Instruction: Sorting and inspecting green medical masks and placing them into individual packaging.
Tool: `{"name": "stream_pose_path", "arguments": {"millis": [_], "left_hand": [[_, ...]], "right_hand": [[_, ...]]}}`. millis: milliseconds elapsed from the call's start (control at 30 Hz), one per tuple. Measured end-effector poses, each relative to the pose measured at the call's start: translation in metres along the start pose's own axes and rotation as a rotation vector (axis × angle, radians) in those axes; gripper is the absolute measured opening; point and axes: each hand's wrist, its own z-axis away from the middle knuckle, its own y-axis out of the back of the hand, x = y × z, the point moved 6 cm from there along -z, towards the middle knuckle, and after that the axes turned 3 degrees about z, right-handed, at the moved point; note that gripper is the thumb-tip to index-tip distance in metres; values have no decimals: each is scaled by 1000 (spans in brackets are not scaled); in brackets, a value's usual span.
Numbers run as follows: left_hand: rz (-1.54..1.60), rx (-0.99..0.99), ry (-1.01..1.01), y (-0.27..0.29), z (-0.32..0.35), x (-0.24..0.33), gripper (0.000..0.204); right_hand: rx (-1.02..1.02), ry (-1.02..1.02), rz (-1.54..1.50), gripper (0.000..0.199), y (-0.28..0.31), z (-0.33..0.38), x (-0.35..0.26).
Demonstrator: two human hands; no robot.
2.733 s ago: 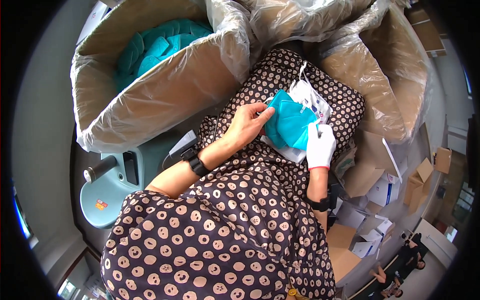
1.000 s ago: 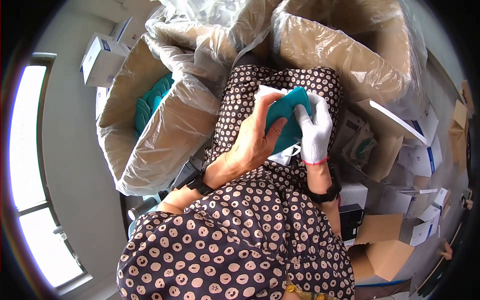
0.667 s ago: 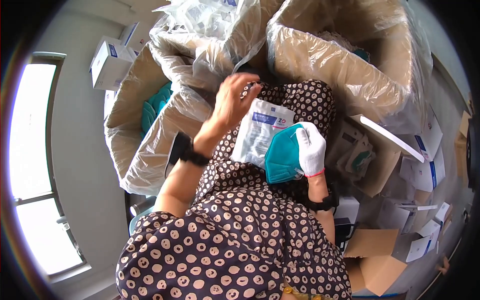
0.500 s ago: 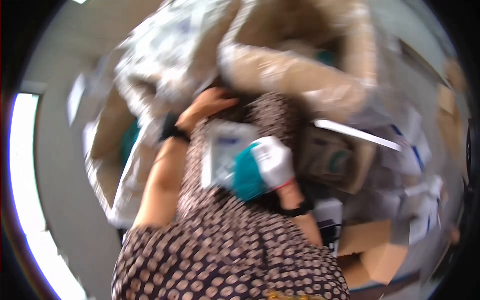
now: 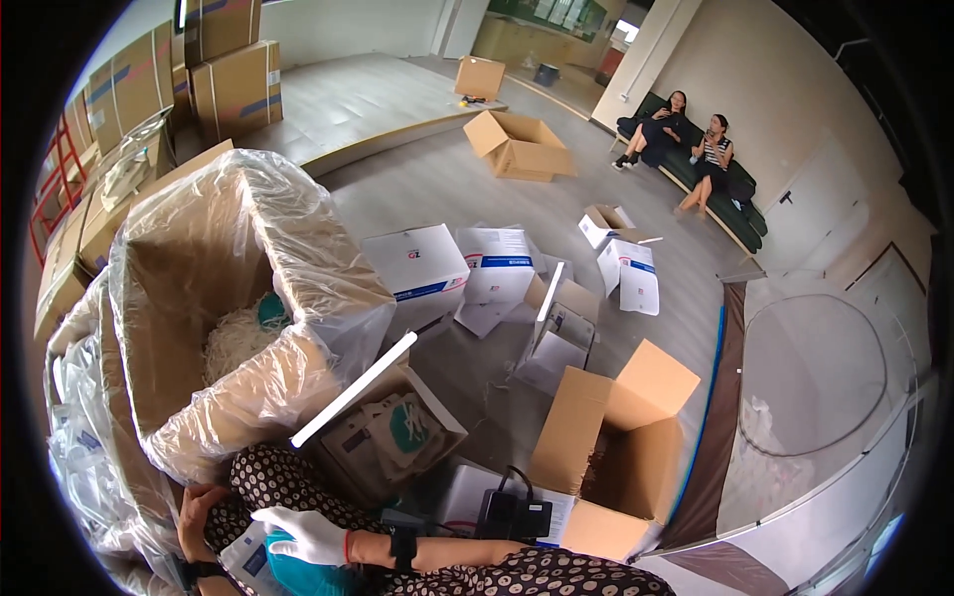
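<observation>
My right hand (image 5: 310, 537), in a white glove with a red-edged cuff, is closed on a teal cup-shaped piece (image 5: 298, 574) over my lap. A flat white packet (image 5: 244, 558) with a blue patch lies beside it, partly under the hand. My bare left hand (image 5: 195, 521) rests at my patterned clothing near the plastic-lined carton, fingers slightly bent and apart, with nothing seen in it. Just ahead, a white carton (image 5: 360, 459) holds packets and a teal cup-shaped piece (image 5: 408, 426).
The large plastic-lined carton (image 5: 189, 288) at left holds white strands and something teal. An open brown carton (image 5: 570, 422) stands at right, near a black device (image 5: 515, 515). White cartons (image 5: 415, 260) lie ahead. Two people sit on a dark bench (image 5: 735, 204) farther back.
My view has swung up and to the right, so the room shows and my hands sit lower left. The teal piece stays under my gloved right hand. Blur clouds the earlier frame.
</observation>
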Motion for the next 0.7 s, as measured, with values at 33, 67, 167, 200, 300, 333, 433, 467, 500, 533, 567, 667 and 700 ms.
{"name": "stream_pose_path", "arguments": {"millis": [33, 67, 167, 200, 300, 333, 433, 467, 500, 533, 567, 667, 700], "left_hand": [[5, 26, 91, 4, -2, -3, 35], [12, 53, 180, 7, -3, -6, 35], [27, 136, 441, 14, 1, -16, 33], [32, 166, 530, 16, 6, -21, 32], [211, 159, 598, 27, 10, -50, 34], [110, 104, 582, 29, 10, -75, 38], [124, 110, 580, 17, 9, -98, 38], [129, 117, 581, 13, 8, -101, 38], [136, 123, 579, 9, 6, -101, 38], [143, 129, 577, 4, 4, -101, 38], [150, 135, 576, -1, 1, -102, 38], [155, 160, 588, -4, 6, -106, 38], [154, 172, 592, -3, 7, -108, 38]], "right_hand": [[20, 37, 69, 59, -1, -8, -6], [10, 38, 143, 63, -5, -15, -11], [-290, -147, 374, 64, -31, -35, 6], [-357, -184, 414, 61, -36, -39, 7], [-582, -204, 486, 61, -43, -48, 8], [-607, -236, 462, 65, -43, -49, 12], [-634, -167, 519, 68, -48, -46, 8], [-636, -206, 495, 72, -52, -47, 12], [-638, -210, 500, 72, -53, -49, 11], [-645, -238, 463, 77, -54, -50, 12], [-652, -267, 424, 83, -54, -51, 13], [-747, -284, 346, 80, -64, -56, 14], [-794, -288, 309, 79, -69, -59, 15]]}}
